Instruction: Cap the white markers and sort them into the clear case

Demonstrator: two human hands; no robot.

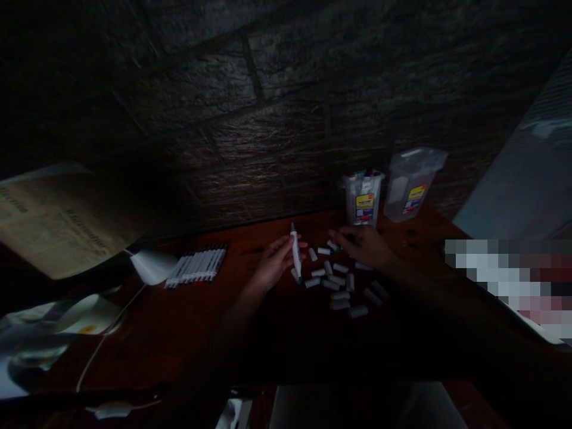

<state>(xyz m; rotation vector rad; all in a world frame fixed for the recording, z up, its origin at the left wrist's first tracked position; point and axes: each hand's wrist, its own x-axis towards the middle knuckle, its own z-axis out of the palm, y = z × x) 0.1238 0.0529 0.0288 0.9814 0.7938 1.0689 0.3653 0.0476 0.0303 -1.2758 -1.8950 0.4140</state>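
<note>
The scene is very dark. My left hand [273, 262] is closed around a white marker [295, 253] held nearly upright over the reddish-brown table [187, 322]. My right hand [364, 245] reaches over a scatter of several white marker caps [339, 280], its fingertips pinched on one cap [333, 245] at the pile's far edge. A row of several white markers [199, 266] lies side by side to the left of my left hand.
A clear tub holding markers [363, 196] and a second clear container [413, 185] stand at the back by the dark stone wall. Papers [58, 220] lean at the left, a white cable [107, 333] crosses the table, and a blurred patch is at right.
</note>
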